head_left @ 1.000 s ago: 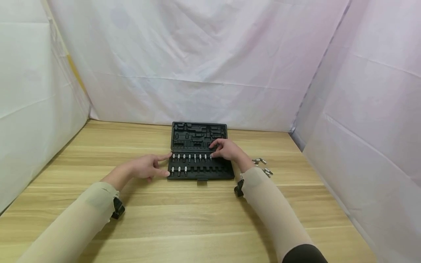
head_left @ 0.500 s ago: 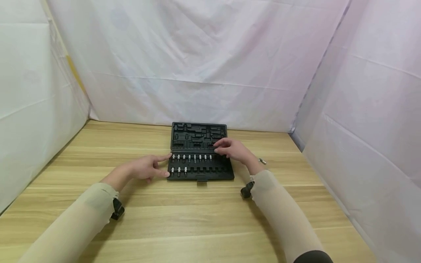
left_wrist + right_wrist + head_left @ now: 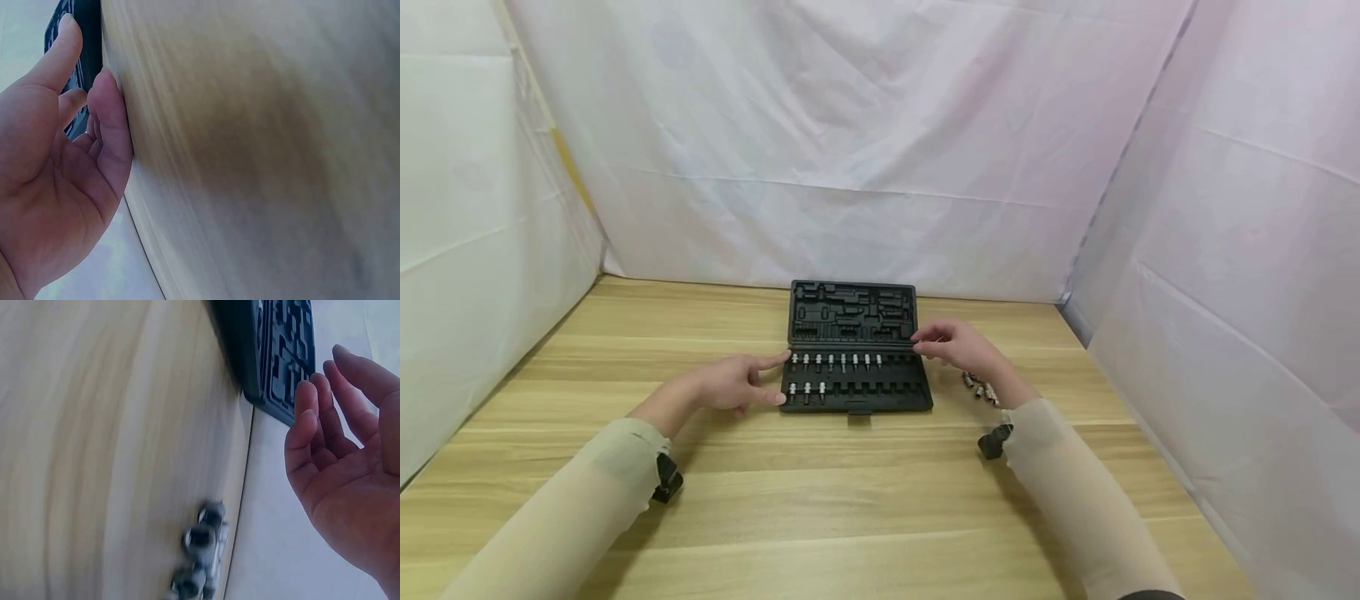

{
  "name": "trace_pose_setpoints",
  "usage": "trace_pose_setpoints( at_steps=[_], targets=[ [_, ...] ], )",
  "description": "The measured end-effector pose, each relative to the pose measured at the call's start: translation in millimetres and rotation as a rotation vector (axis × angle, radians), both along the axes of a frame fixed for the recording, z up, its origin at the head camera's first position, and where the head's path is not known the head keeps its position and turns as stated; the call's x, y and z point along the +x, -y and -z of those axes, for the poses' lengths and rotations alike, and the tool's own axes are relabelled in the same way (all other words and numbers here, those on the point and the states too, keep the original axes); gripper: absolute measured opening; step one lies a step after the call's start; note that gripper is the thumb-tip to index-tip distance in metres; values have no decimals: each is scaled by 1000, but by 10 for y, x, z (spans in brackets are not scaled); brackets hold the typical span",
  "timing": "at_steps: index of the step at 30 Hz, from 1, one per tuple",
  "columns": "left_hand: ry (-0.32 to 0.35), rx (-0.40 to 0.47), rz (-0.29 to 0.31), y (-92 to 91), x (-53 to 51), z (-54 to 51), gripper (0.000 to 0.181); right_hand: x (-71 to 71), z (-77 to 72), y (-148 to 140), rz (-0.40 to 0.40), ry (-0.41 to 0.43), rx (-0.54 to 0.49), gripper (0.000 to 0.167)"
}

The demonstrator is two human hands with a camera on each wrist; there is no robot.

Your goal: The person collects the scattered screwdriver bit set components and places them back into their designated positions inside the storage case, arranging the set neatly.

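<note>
A black socket case (image 3: 880,403) lies unfolded on the table. Silver bit sockets (image 3: 831,361) fill the left and middle slots of its upper row. Three more bit sockets (image 3: 807,390) occupy the left end of the lower row. My left hand (image 3: 730,383) touches the case's left edge with thumb and index finger extended. Over the right edge near the hinge hovers my right hand (image 3: 958,343), fingers loosely bent around nothing. The right wrist view shows that hand (image 3: 350,469) holding no object.
Several loose silver sockets (image 3: 979,389) lie on the wooden table (image 3: 820,492) right of the case, partly behind my right forearm. The moulded lid (image 3: 853,312) leans back behind the slots. White cloth (image 3: 850,150) encloses the back and sides.
My right hand has released a socket at the right end of the upper row and moved right. Loose sockets show again beside its forearm. The left hand has stayed put.
</note>
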State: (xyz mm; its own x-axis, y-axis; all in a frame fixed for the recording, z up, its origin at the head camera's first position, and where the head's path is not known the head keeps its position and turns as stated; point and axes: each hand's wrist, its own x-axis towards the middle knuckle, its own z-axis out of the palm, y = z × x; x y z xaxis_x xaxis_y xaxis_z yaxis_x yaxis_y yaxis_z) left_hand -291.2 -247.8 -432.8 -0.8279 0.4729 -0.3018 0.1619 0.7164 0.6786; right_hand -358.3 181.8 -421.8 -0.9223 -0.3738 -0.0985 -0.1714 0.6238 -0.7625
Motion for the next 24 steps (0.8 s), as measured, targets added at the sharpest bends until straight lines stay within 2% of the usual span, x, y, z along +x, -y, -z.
trace_pose_setpoints(
  at_steps=[12,24],
  targets=[
    [12,11,-5,13,2,14,94,11,-44,-427,49,17,8,49],
    [4,11,1,5,4,11,94,-2,-37,-853,104,-30,57,49]
  ],
)
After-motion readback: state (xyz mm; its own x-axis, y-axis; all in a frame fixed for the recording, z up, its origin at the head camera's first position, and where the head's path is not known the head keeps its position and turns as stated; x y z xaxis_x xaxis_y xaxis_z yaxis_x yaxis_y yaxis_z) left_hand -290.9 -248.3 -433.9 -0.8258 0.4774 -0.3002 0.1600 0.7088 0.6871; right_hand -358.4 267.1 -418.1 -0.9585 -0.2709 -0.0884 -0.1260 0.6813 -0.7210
